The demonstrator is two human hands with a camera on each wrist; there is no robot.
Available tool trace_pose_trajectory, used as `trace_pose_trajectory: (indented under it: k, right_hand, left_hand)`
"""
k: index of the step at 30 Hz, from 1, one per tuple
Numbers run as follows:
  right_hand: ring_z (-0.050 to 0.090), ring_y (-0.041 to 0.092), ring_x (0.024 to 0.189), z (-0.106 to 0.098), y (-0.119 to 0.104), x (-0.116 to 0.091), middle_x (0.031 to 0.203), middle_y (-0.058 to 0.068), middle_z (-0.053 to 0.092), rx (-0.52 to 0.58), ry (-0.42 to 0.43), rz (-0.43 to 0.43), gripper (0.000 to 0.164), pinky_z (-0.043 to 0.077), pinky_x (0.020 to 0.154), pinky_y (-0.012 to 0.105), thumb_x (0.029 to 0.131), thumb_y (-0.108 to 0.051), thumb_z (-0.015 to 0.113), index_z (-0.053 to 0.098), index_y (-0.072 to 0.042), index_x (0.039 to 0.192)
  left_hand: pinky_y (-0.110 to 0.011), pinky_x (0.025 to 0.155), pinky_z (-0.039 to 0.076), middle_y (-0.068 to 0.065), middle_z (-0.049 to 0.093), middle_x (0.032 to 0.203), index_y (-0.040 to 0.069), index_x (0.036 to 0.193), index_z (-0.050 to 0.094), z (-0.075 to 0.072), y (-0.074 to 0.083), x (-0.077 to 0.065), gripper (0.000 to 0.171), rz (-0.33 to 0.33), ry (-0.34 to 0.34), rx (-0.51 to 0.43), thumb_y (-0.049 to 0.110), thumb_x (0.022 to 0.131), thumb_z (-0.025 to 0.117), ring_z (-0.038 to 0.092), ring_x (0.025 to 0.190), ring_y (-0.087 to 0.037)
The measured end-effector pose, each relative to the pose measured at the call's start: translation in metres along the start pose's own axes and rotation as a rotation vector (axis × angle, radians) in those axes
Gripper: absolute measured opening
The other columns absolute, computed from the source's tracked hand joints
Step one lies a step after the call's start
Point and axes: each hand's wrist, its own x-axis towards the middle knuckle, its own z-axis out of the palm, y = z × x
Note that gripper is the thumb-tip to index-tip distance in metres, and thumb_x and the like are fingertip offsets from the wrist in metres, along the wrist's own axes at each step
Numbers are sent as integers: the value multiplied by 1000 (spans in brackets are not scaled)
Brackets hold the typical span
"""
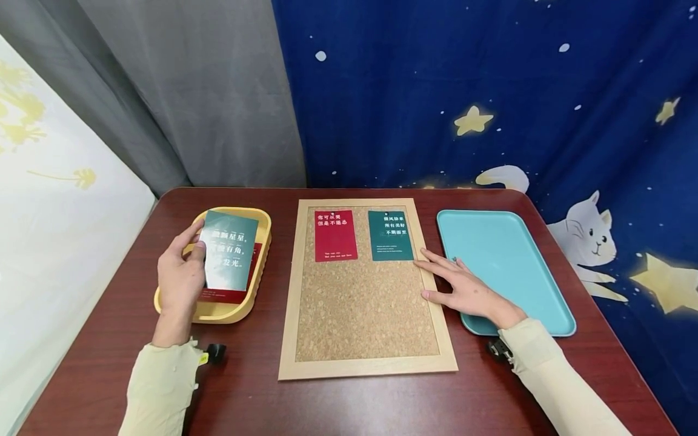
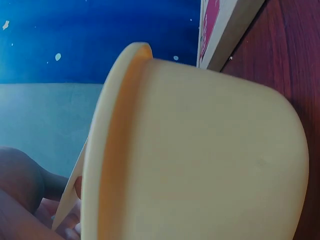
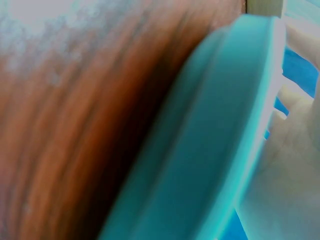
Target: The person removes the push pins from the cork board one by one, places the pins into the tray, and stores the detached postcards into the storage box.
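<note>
Teal card (image 1: 234, 242), a flat, smooth rectangle with white lettering and a soft sheen, is held above the rounded yellow plastic basket (image 1: 218, 316), where a dark red card (image 1: 225, 297) lies. The left hand (image 1: 182, 266) pinches its left edge, thumb on the printed face, forearm reaching forward. Mid-table sits a grainy, speckled corkboard (image 1: 365, 309) with a pale wooden frame. The right hand (image 1: 466, 289) angles inward, fingers loosely spread and gripping nothing, tips at the frame's right side, palm over the smooth turquoise tray (image 1: 504, 272).
</note>
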Motion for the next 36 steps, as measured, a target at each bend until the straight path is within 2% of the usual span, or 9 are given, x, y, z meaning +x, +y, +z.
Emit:
trace_pose_trajectory:
  k: [5, 7, 10, 15, 24, 27, 31, 36]
  right_hand:
    - [27, 34, 160, -2, -1, 0, 175, 3, 24, -18, 9, -9, 70, 4, 127, 73, 98, -48, 70, 44, -29, 159]
    - [28, 34, 160, -2, -1, 0, 175, 4, 24, -18, 9, -12, 70, 4, 126, 73, 98, -48, 70, 43, -29, 159]
    - [27, 34, 160, -1, -1, -2, 175, 3, 24, -14, 6, -11, 70, 5, 126, 73, 98, -48, 70, 43, -29, 160]
    - [27, 34, 160, 0, -2, -2, 175, 3, 24, -8, 7, -9, 70, 5, 126, 73, 98, -48, 70, 43, -29, 160]
    - [30, 35, 159, -1, -3, -2, 175, 3, 25, -23, 16, -10, 69, 6, 127, 73, 98, -48, 69, 44, -28, 159]
    - [30, 34, 159, 0, -3, -2, 175, 3, 25, -21, 14, -10, 69, 6, 127, 72, 98, -48, 69, 44, -28, 159]
    - [30, 34, 159, 0, -3, -2, 175, 4, 25, -18, 14, -9, 69, 5, 127, 72, 98, -48, 69, 44, -28, 159]
    - [29, 35, 159, 0, -2, -2, 175, 3, 24, -17, 16, -11, 69, 6, 126, 73, 98, -48, 69, 44, -28, 159]
  left_hand:
    - [-17, 57, 39, -1, 58, 134, 40, 150, 54, -5, -3, 1, 46, -53, -27, 38, 23, 109, 47, 50, 70, -4]
    - [-15, 61, 41, -3, 58, 139, 39, 152, 52, -7, -4, 1, 46, -63, -40, 68, 24, 109, 46, 52, 77, -3]
    - [-12, 66, 44, -6, 58, 143, 35, 154, 51, -9, -6, 1, 46, -62, -50, 96, 24, 110, 45, 54, 85, -1]
    - [-12, 62, 47, -9, 58, 143, 33, 155, 51, -9, -9, 2, 46, -50, -79, 134, 24, 110, 45, 54, 80, 2]
    - [-13, 59, 47, -15, 57, 143, 25, 155, 51, -6, -14, 2, 46, -12, -147, 203, 20, 111, 45, 53, 81, 1]
    - [-15, 60, 47, -15, 57, 143, 23, 155, 52, -6, -17, 2, 45, -14, -161, 227, 20, 111, 45, 55, 85, -4]
    - [-16, 60, 47, -17, 58, 143, 20, 155, 52, -5, -21, 3, 45, -7, -178, 257, 19, 111, 44, 61, 96, -18]
    - [-15, 60, 46, -21, 59, 141, 15, 154, 52, -4, -22, 4, 44, 3, -189, 258, 16, 110, 44, 64, 106, -30]
